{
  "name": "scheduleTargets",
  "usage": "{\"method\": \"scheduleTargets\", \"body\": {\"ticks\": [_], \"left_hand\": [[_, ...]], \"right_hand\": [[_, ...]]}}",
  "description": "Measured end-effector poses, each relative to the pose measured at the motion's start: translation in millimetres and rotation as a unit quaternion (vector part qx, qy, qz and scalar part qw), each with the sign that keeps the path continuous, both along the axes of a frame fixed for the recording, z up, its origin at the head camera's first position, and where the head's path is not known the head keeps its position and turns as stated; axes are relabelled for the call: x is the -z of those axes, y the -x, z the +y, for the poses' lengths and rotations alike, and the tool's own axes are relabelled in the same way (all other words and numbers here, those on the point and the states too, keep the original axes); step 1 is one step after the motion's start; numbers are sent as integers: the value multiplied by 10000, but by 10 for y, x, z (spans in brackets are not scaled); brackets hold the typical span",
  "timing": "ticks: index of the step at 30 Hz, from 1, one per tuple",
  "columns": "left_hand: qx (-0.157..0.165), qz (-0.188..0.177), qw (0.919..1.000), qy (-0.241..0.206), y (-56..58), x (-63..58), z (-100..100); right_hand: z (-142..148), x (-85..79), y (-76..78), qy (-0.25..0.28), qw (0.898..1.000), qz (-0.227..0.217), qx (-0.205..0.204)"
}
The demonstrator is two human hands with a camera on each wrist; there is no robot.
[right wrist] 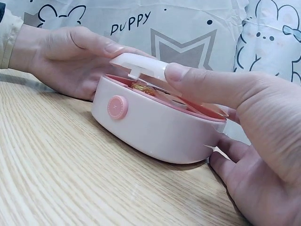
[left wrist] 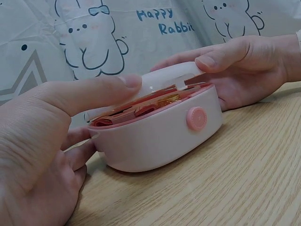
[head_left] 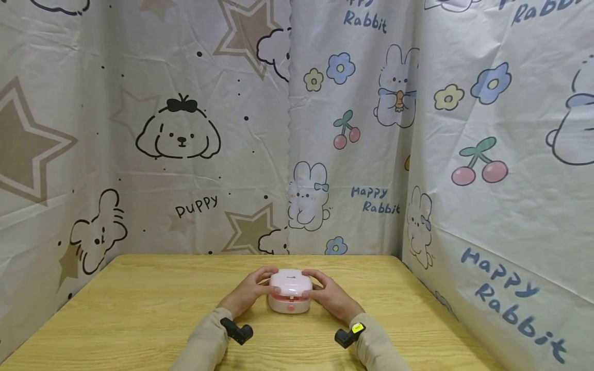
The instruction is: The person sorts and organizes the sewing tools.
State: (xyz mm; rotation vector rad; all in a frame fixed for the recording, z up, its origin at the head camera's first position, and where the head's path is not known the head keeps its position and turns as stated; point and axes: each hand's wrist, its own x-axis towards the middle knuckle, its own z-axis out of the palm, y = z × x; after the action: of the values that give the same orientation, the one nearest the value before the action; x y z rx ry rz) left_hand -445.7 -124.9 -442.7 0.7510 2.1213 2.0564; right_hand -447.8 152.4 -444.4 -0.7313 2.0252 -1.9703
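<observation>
A small white storage box (head_left: 290,306) with a pink round button stands on the table, its white lid (head_left: 291,281) tilted partly up at the front. My left hand (head_left: 245,294) grips its left side, thumb on the lid and other fingers around the box's side. On the opposite side my right hand (head_left: 333,297) holds it the same way, thumb on the lid's front corner. Through the gap show a pink inner rim, reddish folded pieces (left wrist: 122,115) and a shiny gold-coloured item (right wrist: 143,88). What these are exactly is hard to tell, and the lid hides the rest.
The wooden table (head_left: 162,299) extends around the box on all sides. Behind and beside it hang printed curtains (head_left: 185,180) with puppies, stars and rabbits. A small black camera (head_left: 236,330) is worn on the left wrist, another (head_left: 349,336) on the right.
</observation>
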Motion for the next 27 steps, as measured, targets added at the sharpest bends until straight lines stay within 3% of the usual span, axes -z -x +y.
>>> {"method": "scheduleTargets", "body": {"ticks": [27], "left_hand": [[228, -38, 9997, 111, -20, -12, -34]], "right_hand": [[-25, -70, -44, -298, 9993, -176, -156]]}}
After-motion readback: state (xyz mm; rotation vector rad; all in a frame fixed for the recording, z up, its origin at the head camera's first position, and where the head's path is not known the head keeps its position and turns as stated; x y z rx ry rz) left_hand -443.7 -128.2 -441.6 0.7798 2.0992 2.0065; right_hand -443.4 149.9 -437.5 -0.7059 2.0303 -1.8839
